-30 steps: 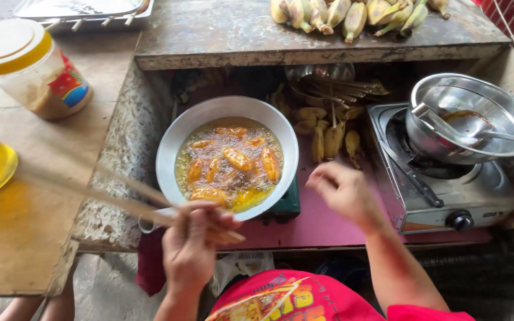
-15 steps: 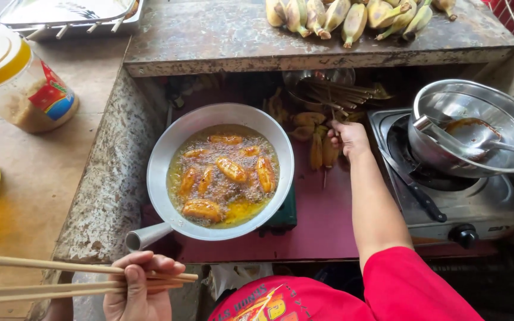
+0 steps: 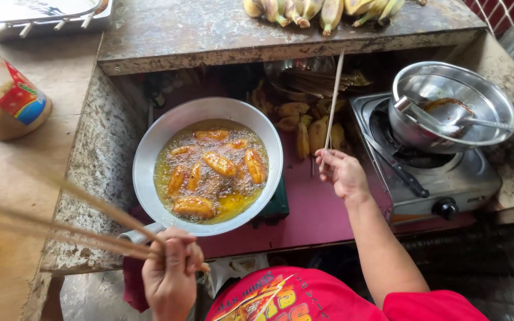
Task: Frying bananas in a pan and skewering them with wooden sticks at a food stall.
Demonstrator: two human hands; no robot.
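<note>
Since half a second ago, I see the right hand (image 3: 341, 172) pull back from the pile of peeled bananas (image 3: 304, 125) and come up with a thin wooden skewer (image 3: 331, 101) pinched between its fingers. The left hand (image 3: 171, 273) has lifted too, and its long chopsticks (image 3: 72, 223) now swing up and out to the left, blurred with motion.

Grip on the right: fingers together, clamped on the skewer's lower end. Grip on the left: fist closed around the near ends of the chopsticks.

Around them now: the round metal frying pan (image 3: 150, 148) sits between the two hands, banana pieces (image 3: 218, 163) bubbling in oil. Its handle lies just beside the left hand. To the right, a gas stove (image 3: 453, 178) carries a steel bowl (image 3: 495, 107) with a ladle in it. Unpeeled bananas (image 3: 322, 9) line the upper ledge. A plastic jar (image 3: 4, 101) stands on the table (image 3: 7, 178) at the left.

The skewer stands nearly upright in view, long axis running away from me, its free tip pointing toward the ledge and leaning slightly right. It crosses over the peeled bananas. The chopsticks run almost flat, tips pointing left across the table.
</note>
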